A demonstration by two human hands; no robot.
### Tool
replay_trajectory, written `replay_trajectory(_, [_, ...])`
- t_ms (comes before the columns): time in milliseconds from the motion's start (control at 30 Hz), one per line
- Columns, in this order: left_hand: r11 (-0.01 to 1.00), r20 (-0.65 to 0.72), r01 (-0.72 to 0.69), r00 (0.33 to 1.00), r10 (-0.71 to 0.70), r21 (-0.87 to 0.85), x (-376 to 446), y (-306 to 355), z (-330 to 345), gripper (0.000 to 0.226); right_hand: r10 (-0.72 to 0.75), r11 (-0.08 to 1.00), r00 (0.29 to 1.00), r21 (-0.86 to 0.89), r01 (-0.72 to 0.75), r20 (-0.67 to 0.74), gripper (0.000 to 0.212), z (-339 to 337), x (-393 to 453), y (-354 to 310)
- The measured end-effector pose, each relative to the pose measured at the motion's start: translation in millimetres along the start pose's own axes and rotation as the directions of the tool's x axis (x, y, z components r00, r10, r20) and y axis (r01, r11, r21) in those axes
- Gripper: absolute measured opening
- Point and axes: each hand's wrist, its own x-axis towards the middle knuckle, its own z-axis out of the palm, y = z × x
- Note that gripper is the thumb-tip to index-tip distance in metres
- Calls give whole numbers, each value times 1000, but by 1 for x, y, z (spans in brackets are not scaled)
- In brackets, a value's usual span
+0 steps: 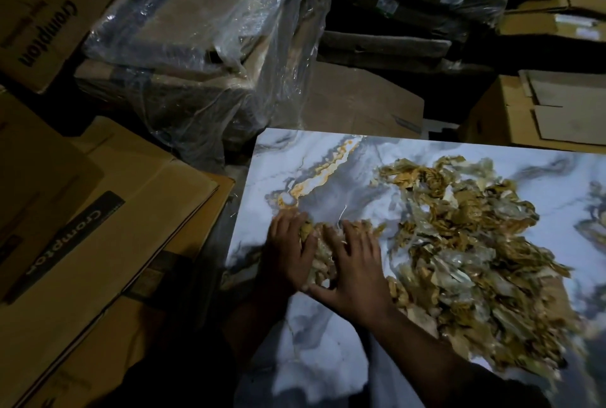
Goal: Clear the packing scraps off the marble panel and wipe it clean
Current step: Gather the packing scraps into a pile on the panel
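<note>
A marble panel (314, 178), white with grey veins and an orange-gold streak, is seen lying flat in a dim storeroom. Much of the panel's right half is covered by a wide heap of packing scraps (465, 243), made up of crumpled brown paper and bits of clear film. A smaller clump of scraps (319, 250) is gathered near the panel's left edge, joined loosely to the big heap.

The left hand (288, 250) is laid on the left side of this clump, its fingers bent over the paper and pointing away from the person; whether the scraps are truly gripped or only pressed cannot be told. The right hand (355, 273) is spread flat over the right side of the clump, fingers splayed and fairly straight, the thumb stretched towards the left hand. The clump is thus enclosed between both hands, and the panel's near left portion is left bare.

To the left of the panel, flattened cardboard boxes (98, 230) printed with "Crompton" are stacked. Beyond the panel's far left corner, a bundle wrapped in clear plastic (210, 47) is piled. Behind the panel's far edge, dark wrapped packages with white labels (410, 14) are stacked, and more cardboard boxes (541, 109) are set to the far right.
</note>
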Motion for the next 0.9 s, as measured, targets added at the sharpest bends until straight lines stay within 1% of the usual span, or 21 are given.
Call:
replay_trajectory(67, [998, 18, 5, 1000, -4, -65, -7, 9, 1, 50, 0, 999, 1000, -45, 0, 6, 92, 2, 1, -5])
replay_trajectory(167, [996, 34, 25, 999, -23, -83, -13, 21, 1, 46, 0, 994, 1000, -107, 0, 3, 77, 2, 1, -8])
replay_trajectory(233, [997, 9, 18, 1000, -18, -70, -21, 28, 1, 42, -8, 992, 1000, -128, 8, 4, 66, 3, -3, -8])
replay_trajectory(333, [996, -74, 27, 997, -33, -81, -33, 42, 1, 37, 14, 995, 999, -96, -10, 38, 43, 5, -9, -6])
replay_trajectory(367, [994, -98, 47, 994, -56, -98, -34, 45, 3, 35, 32, 996, 998, -80, -27, 63, 38, 4, -10, -7])
replay_trajectory(433, [968, -92, 149, 981, -170, -202, -29, 52, 6, 34, 89, 996, 990, -19, -87, 109, 33, -3, -7, -8])
replay_trajectory(533, [849, 1, 369, 917, -399, -379, -14, 68, 4, 34, 167, 980, 976, 87, -180, 140, 33, -21, 0, -13])
replay_trajectory(600, [771, 61, 441, 882, -468, -459, -12, 82, -3, 35, 180, 975, 977, 109, -192, 112, 34, -33, -1, -20])
replay_trajectory(667, [732, 100, 467, 868, -486, -497, -12, 92, -9, 41, 201, 972, 978, 110, -206, 51, 32, -45, -5, -25])
replay_trajectory(733, [703, 121, 473, 863, -490, -531, -9, 104, -14, 39, 223, 969, 975, 112, -219, -21, 29, -60, -8, -26])
replay_trajectory(767, [667, 138, 479, 857, -497, -571, -8, 113, -15, 35, 221, 970, 974, 113, -214, -57, 29, -68, -10, -26])
replay_trajectory(833, [544, 180, 480, 839, -513, -688, -5, 141, -21, 25, 220, 972, 966, 108, -207, -133, 35, -88, -15, -22])
replay_trajectory(867, [494, 196, 464, 844, -500, -735, -4, 157, -25, 22, 232, 970, 958, 113, -215, -167, 38, -99, -19, -19])
replay_trajectory(900, [465, 212, 449, 853, -476, -763, -5, 173, -26, 21, 246, 966, 949, 126, -224, -195, 42, -111, -24, -16])
